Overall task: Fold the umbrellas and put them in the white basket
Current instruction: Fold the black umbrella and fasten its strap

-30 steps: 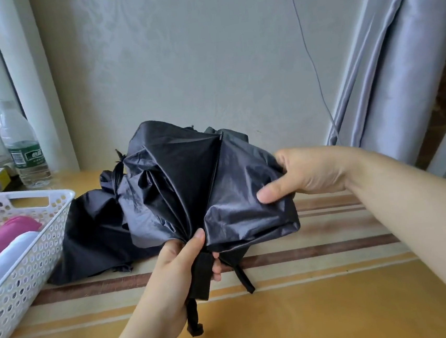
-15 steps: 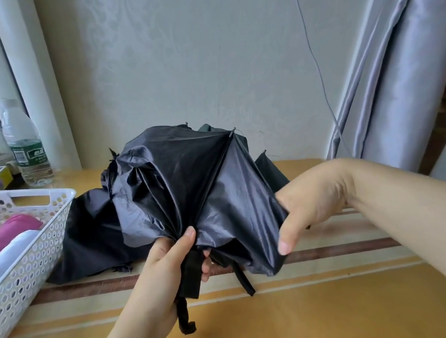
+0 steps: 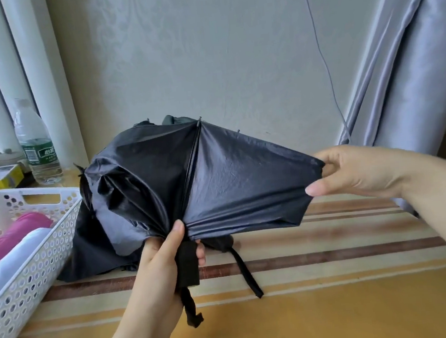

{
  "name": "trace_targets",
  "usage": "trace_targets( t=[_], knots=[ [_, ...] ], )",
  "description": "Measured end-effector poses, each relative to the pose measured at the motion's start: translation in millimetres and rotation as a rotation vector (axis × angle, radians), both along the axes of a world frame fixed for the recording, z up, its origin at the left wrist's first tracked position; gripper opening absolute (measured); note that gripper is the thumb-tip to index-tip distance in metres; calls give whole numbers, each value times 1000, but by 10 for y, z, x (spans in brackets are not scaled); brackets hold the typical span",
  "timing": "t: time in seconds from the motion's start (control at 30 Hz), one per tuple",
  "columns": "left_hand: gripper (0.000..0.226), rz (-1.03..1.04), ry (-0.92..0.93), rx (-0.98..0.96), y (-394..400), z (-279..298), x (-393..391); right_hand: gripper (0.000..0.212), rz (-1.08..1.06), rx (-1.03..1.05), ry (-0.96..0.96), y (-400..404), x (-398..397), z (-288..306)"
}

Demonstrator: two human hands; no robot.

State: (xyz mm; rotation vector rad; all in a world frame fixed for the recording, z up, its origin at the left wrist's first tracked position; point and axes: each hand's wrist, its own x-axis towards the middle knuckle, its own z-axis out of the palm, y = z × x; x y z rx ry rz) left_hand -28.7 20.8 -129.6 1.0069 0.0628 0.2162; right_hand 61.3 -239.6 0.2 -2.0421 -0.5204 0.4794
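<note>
In front of me a pale textured wall [image 3: 206, 61] fills the middle of the frame, with a thin grey cable [image 3: 323, 58] hanging down it. White curtain folds [image 3: 2, 67] stand upper left, grey drapes [image 3: 411, 69] at right. A yellow striped tabletop [image 3: 337, 294] spans the bottom.

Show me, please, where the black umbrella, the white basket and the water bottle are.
black umbrella [image 3: 239, 178]: head view, stretched canopy panel.
white basket [image 3: 35, 268]: head view, perforated side wall.
water bottle [image 3: 39, 156]: head view, green label.
</note>
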Motion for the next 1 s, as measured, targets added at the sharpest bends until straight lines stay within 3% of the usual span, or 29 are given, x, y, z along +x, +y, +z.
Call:
trace_targets(
  t=[0.17, 0.33, 0.4, 0.5, 0.53, 0.6, 0.7, 0.73, 0.77, 0.8, 0.9, 1.0],
  knots=[
    [45, 28, 32, 0, -61, -21, -24, 41, -331, 469, 311, 331, -158, -214],
    [34, 40, 26, -26, -119, -13, -29, 39, -485, 408, 378, 630, -362, -488],
    [27, 52, 25, -28, -118, 6, -29, 27, -561, 358, 190, 722, -401, -572],
    [25, 42, -7, -54, -124, 26, -35, 33, -670, 231, -487, 764, -431, -549],
    [26, 39, -15, -71, -116, 26, -33, 36, -670, 253, -605, 776, -432, -534],
    [29, 21, -22, -106, -91, 19, -29, 36, -663, 211, -592, 762, -398, -585],
    [29, -32, -35, -125, -40, 15, -29, 25, -528, -45, -52, 731, -309, -712],
    [27, -53, -43, -119, -33, 13, -32, 34, -492, -119, 64, 710, -279, -728],
    [25, -75, -50, -110, -33, 21, -38, 48, -499, -188, 58, 689, -249, -688],
    [24, -95, -56, -100, -40, 24, -42, 55, -544, -246, -70, 666, -213, -602],
    [32, -166, -64, -86, -65, 28, -63, 40, -660, -161, -579, 665, -81, -174],
    [36, -229, -88, -59, -62, 27, -80, 29, -554, -108, -550, 781, 78, 151]
  ],
)
